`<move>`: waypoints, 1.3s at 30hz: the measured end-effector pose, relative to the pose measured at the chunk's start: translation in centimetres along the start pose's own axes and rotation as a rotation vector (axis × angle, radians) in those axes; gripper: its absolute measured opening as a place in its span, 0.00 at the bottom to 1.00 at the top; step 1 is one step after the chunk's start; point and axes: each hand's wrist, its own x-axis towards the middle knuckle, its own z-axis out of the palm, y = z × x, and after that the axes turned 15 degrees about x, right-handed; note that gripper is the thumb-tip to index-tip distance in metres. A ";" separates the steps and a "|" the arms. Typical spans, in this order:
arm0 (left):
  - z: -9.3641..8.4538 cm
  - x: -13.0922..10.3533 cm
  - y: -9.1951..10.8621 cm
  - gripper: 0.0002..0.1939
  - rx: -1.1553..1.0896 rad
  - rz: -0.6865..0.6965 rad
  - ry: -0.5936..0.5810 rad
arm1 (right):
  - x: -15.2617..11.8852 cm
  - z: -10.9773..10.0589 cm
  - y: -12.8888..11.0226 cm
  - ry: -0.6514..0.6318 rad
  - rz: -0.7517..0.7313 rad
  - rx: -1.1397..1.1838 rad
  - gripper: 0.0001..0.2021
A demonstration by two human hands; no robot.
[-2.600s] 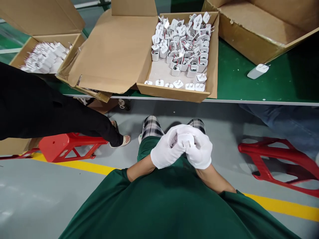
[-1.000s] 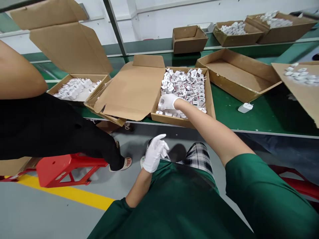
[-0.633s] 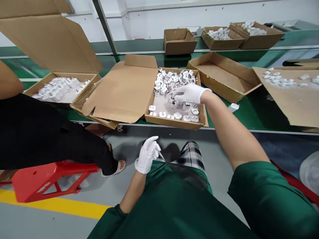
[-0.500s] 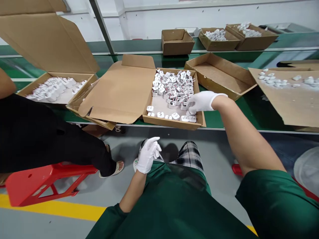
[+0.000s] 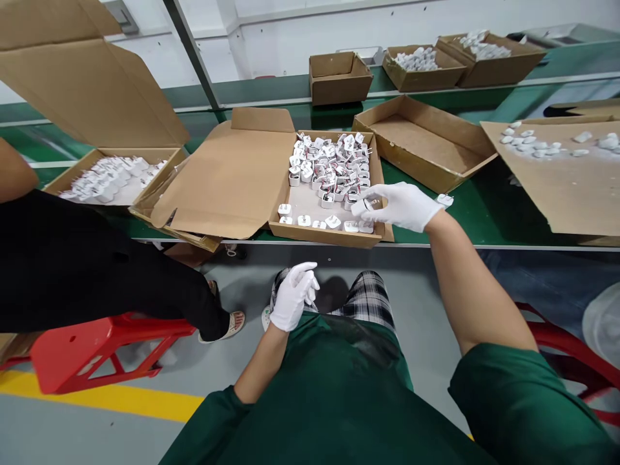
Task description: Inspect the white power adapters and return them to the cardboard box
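My right hand [image 5: 405,205], in a white glove, is over the right side of an open cardboard box [image 5: 322,237]. Thumb and fingers pinch a white plug housing [image 5: 359,206] just above the front row. Behind it lies a heap of white plug housings [image 5: 334,165], some with red and dark wires showing. Along the box's front edge sit several closed white plug pieces [image 5: 332,221] with pins up. My left hand [image 5: 293,297], also gloved, hovers above my lap with its fingers loosely stretched and nothing visible in it.
An empty shallow carton [image 5: 426,145] stands behind right, near a loose plug piece [image 5: 444,200] on the green bench. Cardboard with white caps [image 5: 537,152] lies far right. Small boxes [image 5: 419,77] line the back shelf. At left are another person's leg [image 5: 145,284] and a red stool [image 5: 87,355].
My right hand has risen slightly from the front right of the box, and a plug housing now shows between its fingers. My left hand stays over my lap. The view has shifted a little.
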 end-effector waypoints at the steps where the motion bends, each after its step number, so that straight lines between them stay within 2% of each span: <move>1: 0.3 0.1 0.2 0.24 -0.001 0.007 0.001 | -1.1 0.4 -0.3 0.041 -0.052 0.175 0.25; 3: 1.3 0.4 0.9 0.26 -0.004 0.019 -0.004 | -3.2 2.0 -1.0 0.057 -0.118 0.561 0.25; 6: 3.2 0.8 1.9 0.31 -0.022 0.047 -0.025 | -5.8 5.8 -1.8 0.027 -0.165 1.024 0.26; 8: 4.4 0.8 2.2 0.32 -0.024 0.108 -0.015 | -6.9 8.4 -2.1 0.042 -0.165 1.215 0.27; 10: 5.3 0.5 2.1 0.32 0.001 0.170 0.049 | -7.8 10.7 -2.1 0.100 -0.155 1.304 0.30; 12: 5.8 0.1 1.7 0.32 0.039 0.199 0.131 | -8.6 12.1 -2.1 0.167 -0.152 1.309 0.30; 14: 5.9 -0.3 1.1 0.31 0.052 0.201 0.155 | -9.3 12.8 -2.2 0.245 -0.193 1.241 0.28; 17: 5.6 -0.6 0.5 0.26 0.004 0.223 0.103 | -10.4 12.7 -2.5 0.344 -0.301 1.031 0.22; 20: 5.4 -0.5 0.3 0.20 -0.041 0.229 0.122 | -11.4 12.5 -2.7 0.365 -0.337 0.897 0.24; 22: 5.4 -0.3 0.2 0.21 -0.067 0.189 0.117 | -12.0 12.5 -2.6 0.370 -0.338 0.912 0.25; 24: 5.3 -0.3 0.0 0.23 -0.096 0.156 0.084 | -12.4 12.7 -2.6 0.404 -0.359 0.910 0.21; 27: 5.2 -0.5 -0.4 0.24 -0.115 0.140 0.055 | -13.0 13.0 -3.0 0.486 -0.388 0.780 0.12; 32: 5.5 -0.8 -0.6 0.21 -0.164 0.163 0.014 | -13.4 13.6 -4.1 0.601 -0.358 0.623 0.08; 36: 5.9 -1.2 -0.4 0.22 -0.162 0.111 -0.024 | -13.2 13.8 -4.6 0.626 -0.397 0.642 0.04; 37: 6.0 -1.2 -0.3 0.23 -0.157 0.083 -0.026 | -13.2 13.8 -4.7 0.616 -0.366 0.653 0.02; 39: 6.0 -1.3 -0.2 0.22 -0.158 0.037 -0.023 | -13.1 13.9 -4.9 0.562 -0.270 0.710 0.06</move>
